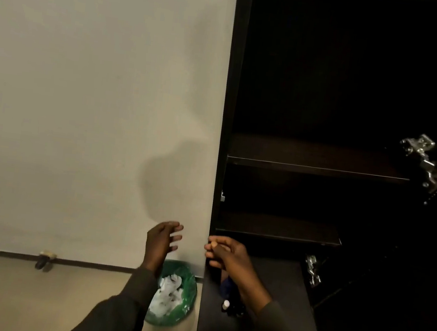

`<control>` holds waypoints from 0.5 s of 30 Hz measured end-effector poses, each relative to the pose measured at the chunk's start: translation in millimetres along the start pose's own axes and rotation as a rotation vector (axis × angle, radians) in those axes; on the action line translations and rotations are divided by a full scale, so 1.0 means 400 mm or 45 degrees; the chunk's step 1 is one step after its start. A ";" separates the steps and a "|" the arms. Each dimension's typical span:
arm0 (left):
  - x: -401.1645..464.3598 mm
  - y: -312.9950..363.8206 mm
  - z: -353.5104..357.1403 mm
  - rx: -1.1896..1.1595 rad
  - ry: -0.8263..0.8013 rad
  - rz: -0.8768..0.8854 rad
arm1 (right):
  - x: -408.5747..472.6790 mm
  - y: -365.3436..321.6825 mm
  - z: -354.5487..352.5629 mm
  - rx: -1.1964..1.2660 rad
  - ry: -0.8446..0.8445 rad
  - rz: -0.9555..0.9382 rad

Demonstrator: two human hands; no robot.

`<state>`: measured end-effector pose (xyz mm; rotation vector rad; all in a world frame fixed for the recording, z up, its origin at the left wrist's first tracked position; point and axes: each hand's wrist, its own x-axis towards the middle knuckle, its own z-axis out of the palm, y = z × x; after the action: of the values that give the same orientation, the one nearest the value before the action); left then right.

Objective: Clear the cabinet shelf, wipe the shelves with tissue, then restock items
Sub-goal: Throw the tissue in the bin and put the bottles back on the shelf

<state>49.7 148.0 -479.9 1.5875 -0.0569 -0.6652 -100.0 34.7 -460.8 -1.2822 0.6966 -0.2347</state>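
The dark cabinet [228, 111] stands open on the right, and its upper shelf [316, 167] and lower shelf [277, 234] are bare. My left hand [162, 243] hovers in front of the pale wall with fingers spread, holding nothing. My right hand [224, 252] is at the cabinet's left front edge, just below the lower shelf. Its fingers are curled, and I see nothing in them. Under it, on the cabinet's bottom, stand a white-capped bottle [226, 304] and a dark blue item [227, 284], both partly hidden by my forearm.
A green-lined bin [189, 296] holding crumpled white tissues sits on the floor against the cabinet's left side. Metal hinges [429, 161] stick out on the cabinet's right, with another hinge [313, 270] lower down. A door stopper [44, 261] sits by the skirting.
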 end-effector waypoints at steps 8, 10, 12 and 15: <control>-0.092 0.125 0.068 -0.019 -0.041 0.294 | -0.063 -0.070 -0.017 0.037 0.031 -0.099; -0.124 0.165 0.089 -0.055 -0.069 0.343 | -0.086 -0.094 -0.026 0.031 0.037 -0.148; -0.153 0.206 0.108 -0.102 -0.077 0.399 | -0.106 -0.126 -0.041 0.024 0.045 -0.205; -0.195 0.265 0.132 -0.155 -0.070 0.520 | -0.145 -0.183 -0.072 0.059 0.078 -0.299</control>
<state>-1.5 117.2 -351.2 1.3850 -0.3648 -0.3841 -146.6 21.0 -375.8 -1.3167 0.5885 -0.4809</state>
